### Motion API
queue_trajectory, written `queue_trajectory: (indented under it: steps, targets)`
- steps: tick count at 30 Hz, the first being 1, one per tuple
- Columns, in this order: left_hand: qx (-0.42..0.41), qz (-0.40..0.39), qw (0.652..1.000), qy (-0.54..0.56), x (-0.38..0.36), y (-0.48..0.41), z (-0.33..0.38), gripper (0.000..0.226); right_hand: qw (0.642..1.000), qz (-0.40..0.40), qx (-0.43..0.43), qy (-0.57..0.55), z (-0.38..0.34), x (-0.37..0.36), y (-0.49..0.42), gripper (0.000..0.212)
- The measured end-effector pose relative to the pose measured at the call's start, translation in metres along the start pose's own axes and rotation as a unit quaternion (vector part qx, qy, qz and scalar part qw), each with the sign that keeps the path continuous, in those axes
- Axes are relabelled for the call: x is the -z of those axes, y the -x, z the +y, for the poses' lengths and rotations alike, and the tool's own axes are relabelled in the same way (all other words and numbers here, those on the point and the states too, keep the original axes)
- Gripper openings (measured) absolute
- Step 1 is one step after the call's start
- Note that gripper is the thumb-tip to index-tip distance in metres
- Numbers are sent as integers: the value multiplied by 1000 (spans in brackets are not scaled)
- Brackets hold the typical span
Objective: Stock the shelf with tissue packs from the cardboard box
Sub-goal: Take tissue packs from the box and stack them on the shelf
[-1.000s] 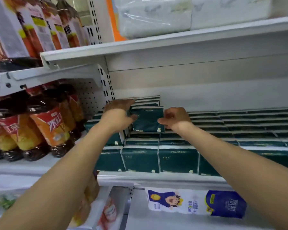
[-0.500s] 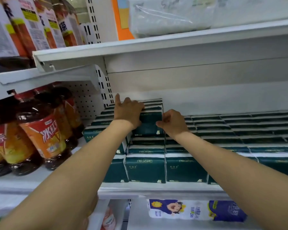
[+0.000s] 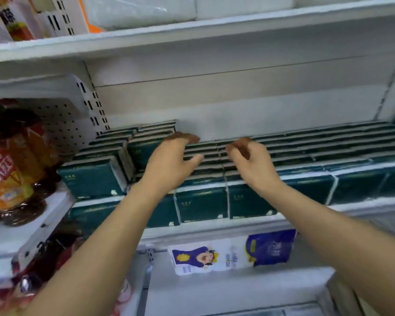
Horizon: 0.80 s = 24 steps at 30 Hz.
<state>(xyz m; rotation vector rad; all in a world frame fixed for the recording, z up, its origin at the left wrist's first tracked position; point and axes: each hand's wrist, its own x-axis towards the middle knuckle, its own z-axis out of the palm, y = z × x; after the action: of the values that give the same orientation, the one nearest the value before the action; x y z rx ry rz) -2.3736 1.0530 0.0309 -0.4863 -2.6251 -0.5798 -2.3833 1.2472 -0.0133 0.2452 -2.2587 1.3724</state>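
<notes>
The left hand [image 3: 169, 160] and right hand [image 3: 253, 163] hover loose and empty over upright packs [image 3: 201, 204] in side-to-side rows, with open room above.

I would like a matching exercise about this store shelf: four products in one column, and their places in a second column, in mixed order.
Products
1. dark green tissue packs
2. bottles with orange labels
3. blue and white pack with a cartoon figure
4. white wrapped packs

Places
A. on the top shelf
B. on the shelf on the left
C. below the middle shelf
D. on the middle shelf

Pairs: 1-D, 2-B, 3-C, 4-A
</notes>
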Motion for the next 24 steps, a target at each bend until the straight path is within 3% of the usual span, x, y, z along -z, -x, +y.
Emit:
queue_trajectory:
  steps: [5,10,13,21,24]
  targets:
    - [-3,-9,988,152,-55,42,93,31,998,66,5,3,37,84,55,19]
    - [46,-123,954,271,-138,84,169,31,992,118,-48,5,86,171,124,27]
    - [110,-189,922,320,-191,115,209,37,989,101,-107,26,124,213,173,30]
    - [273,-341,853,285,-303,219,274,85,943,67,-307,108,234,302,299,21]
    - [295,-352,842,282,-324,242,294,79,922,44,-353,156,257,328,335,20]
